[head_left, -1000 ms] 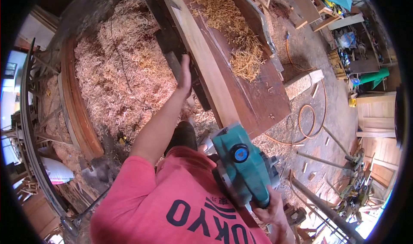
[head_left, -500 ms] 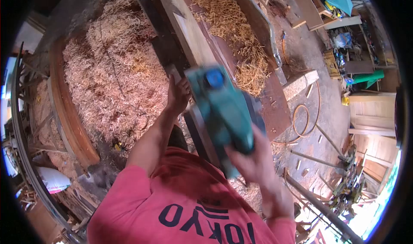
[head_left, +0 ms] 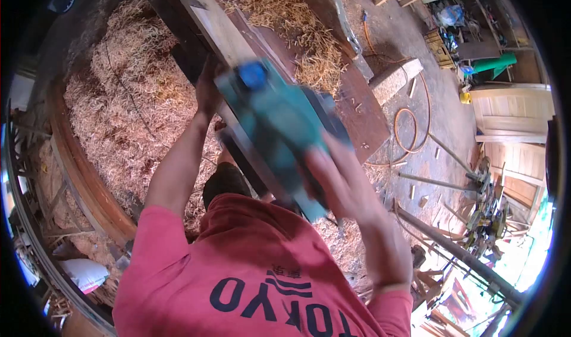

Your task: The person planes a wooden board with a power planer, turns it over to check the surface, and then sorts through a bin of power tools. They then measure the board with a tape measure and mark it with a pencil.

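Observation:
My right hand [head_left: 342,179] is wrapped around the rear handle of a green electric planer [head_left: 279,117] with a blue front knob. The planer, blurred by motion, sits over a long pale wooden board [head_left: 223,31] that runs away from me along the bench. My left hand [head_left: 208,90] is at the left side of the board, close to the planer's front. Its fingers are in shadow and smeared, partly hidden against the dark bench edge.
Curled wood shavings [head_left: 128,93] are heaped on the floor at left, and more shavings [head_left: 279,16] lie on the brown bench top [head_left: 369,126]. A thick wood block [head_left: 395,81], an orange hose [head_left: 397,126] and a metal pipe [head_left: 458,257] are to the right.
The view has shifted, so the bench, planer and both hands appear further left and higher. My right hand stays on the planer; my left hand remains at the board's left side.

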Demonstrator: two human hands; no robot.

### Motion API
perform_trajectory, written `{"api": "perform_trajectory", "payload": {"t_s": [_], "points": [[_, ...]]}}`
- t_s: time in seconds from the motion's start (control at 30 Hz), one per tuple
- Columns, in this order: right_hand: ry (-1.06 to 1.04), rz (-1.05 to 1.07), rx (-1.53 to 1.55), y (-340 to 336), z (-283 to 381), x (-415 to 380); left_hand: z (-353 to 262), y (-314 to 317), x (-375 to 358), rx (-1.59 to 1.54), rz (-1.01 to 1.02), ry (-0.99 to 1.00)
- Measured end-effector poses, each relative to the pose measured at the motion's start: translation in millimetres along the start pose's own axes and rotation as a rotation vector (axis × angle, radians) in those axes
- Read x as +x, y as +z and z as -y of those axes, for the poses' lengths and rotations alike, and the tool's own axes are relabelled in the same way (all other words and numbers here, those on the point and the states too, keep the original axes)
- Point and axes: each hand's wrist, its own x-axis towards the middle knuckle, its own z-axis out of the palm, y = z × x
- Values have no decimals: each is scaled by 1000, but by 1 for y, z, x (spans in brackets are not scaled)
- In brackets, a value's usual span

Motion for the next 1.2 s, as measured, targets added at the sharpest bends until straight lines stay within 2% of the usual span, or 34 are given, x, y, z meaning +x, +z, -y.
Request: {"api": "perform_trajectory", "payload": {"t_s": [0.07,0.1,0.13,0.2,0.23,0.33,0.37,0.43,0.53,0.57,0.63,0.67,0.7,0.73,0.77,0.8,0.83,0.87,0.9,0.93,0.97,1.03,1.13,1.2], "points": [[52,-13,-36,-13,-24,-80,31,15,1,57,-27,11],[235,-6,-92,-23,-39,-124,76,28,4,200,-62,67],[218,-109,-149,-24,-49,-162,105,42,6,280,-116,157],[195,-91,-32,-34,-90,-229,140,57,5,440,-221,328],[167,-149,-41,-30,-92,-243,117,57,1,321,-193,149],[161,-130,-45,-30,-90,-246,83,58,-3,236,-233,-35],[177,-120,-18,-29,-87,-240,86,59,-1,257,-244,-4],[157,-130,-17,-25,-85,-224,92,60,-2,303,-259,53],[136,-97,-42,-21,-74,-177,84,60,-3,242,-287,27],[150,-82,-52,-19,-66,-156,103,61,0,325,-277,99],[152,-69,-86,-13,-46,-104,112,65,0,395,-282,94],[143,-71,-109,-8,-32,-71,116,66,-2,429,-284,92],[117,-79,-97,-1,-10,-33,122,66,-3,411,-319,209],[91,-89,-86,7,12,9,125,68,-3,400,-338,245],[-16,-104,-232,14,26,49,127,69,-5,393,-354,255],[-5,-133,-62,24,41,92,126,73,-7,381,-364,261],[-204,-226,-143,33,49,137,127,73,-7,379,-364,260],[-145,-223,-167,38,62,181,127,74,-8,379,-368,259],[-184,-244,-202,43,70,223,130,74,-10,383,-369,263],[-316,-274,-196,49,74,264,134,73,-11,387,-370,264],[-288,-194,-179,46,87,283,137,73,-12,392,-374,262],[-176,-14,-198,33,116,299,144,71,-14,404,-377,262],[-169,-146,-151,43,92,298,137,69,-10,383,-357,272],[-229,-126,-228,36,72,242,129,69,-10,357,-336,267]]}}
